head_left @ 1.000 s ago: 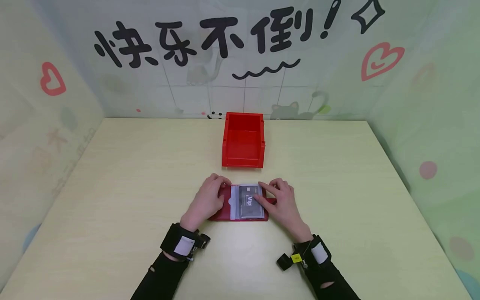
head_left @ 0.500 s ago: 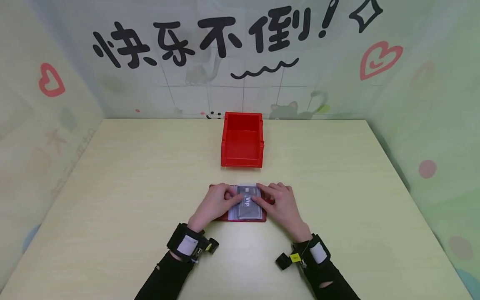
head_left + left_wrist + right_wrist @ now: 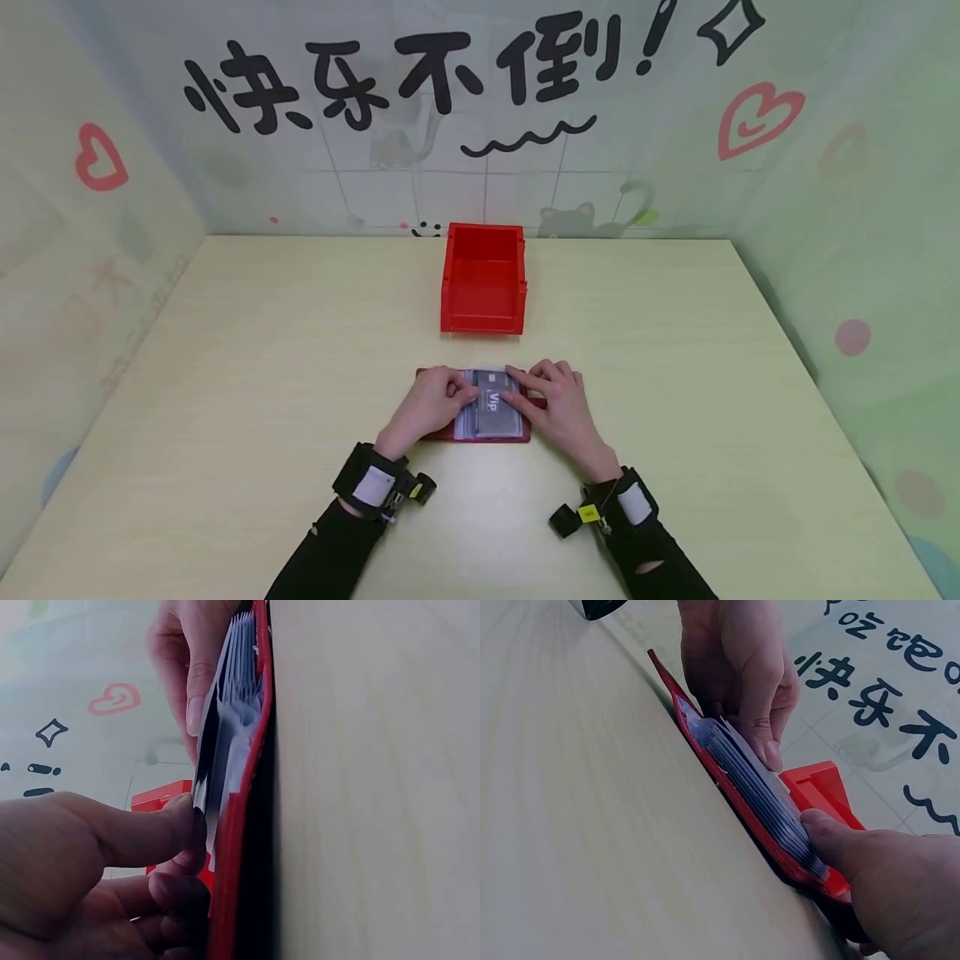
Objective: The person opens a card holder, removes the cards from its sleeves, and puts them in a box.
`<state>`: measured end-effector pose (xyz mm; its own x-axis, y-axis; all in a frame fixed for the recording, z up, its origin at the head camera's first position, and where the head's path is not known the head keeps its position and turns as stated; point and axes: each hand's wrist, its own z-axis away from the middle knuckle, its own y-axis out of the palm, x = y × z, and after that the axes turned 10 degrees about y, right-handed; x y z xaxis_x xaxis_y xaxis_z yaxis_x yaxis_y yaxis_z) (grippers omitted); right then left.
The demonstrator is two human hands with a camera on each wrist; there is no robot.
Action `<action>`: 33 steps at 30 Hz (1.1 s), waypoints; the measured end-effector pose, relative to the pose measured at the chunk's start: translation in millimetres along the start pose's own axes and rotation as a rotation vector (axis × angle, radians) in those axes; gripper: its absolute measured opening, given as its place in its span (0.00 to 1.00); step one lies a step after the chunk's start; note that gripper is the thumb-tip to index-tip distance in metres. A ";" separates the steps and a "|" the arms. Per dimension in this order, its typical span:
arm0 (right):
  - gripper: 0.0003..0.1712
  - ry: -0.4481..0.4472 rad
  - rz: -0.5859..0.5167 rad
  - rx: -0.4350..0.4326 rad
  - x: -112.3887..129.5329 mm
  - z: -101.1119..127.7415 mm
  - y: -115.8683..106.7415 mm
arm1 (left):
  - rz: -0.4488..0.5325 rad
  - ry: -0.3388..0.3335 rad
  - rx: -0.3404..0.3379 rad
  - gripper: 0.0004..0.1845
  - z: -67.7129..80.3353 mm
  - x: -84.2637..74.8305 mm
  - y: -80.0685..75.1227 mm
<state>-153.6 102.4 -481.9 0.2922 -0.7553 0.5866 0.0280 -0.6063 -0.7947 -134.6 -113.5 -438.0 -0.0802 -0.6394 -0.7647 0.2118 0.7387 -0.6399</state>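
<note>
A red card holder (image 3: 438,433) lies open flat on the table, its clear sleeves fanned (image 3: 757,791). The top sleeve carries a grey VIP card (image 3: 497,410). My left hand (image 3: 429,404) covers the holder's left half; its thumb (image 3: 154,829) and curled forefinger pinch the left edge of the top sleeve (image 3: 204,787). My right hand (image 3: 557,406) rests on the right half, with its thumb (image 3: 840,844) pressing flat on the sleeve stack and a finger along the card's far edge. The holder's left cover is mostly hidden under my left hand.
A red open-topped bin (image 3: 483,279) stands a short way beyond the holder, mid-table, with nothing visible inside. Bare pale wood table (image 3: 225,350) spreads to both sides. Decorated walls close in the back, left and right.
My left hand has slid right, off the left cover and onto the sleeves, and its thumb now meets the top sleeve's edge. The right hand has barely moved.
</note>
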 end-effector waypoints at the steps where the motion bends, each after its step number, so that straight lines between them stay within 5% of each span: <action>1: 0.26 0.002 0.003 0.000 0.2 -0.1 0.2 | -0.001 -0.007 -0.001 0.10 0.1 -0.3 -0.7; 24: 0.26 0.050 0.025 0.012 4.2 0.8 0.9 | -0.041 -0.105 0.029 0.11 3.5 2.9 -17.9; 33: 0.27 0.041 0.025 0.012 4.7 1.3 0.0 | -0.033 -0.033 0.035 0.15 5.4 5.5 -17.1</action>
<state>-151.0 99.1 -479.4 0.2539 -0.7798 0.5722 0.0323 -0.5844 -0.8108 -133.4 -130.8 -430.9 -0.0554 -0.6705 -0.7398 0.2434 0.7096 -0.6613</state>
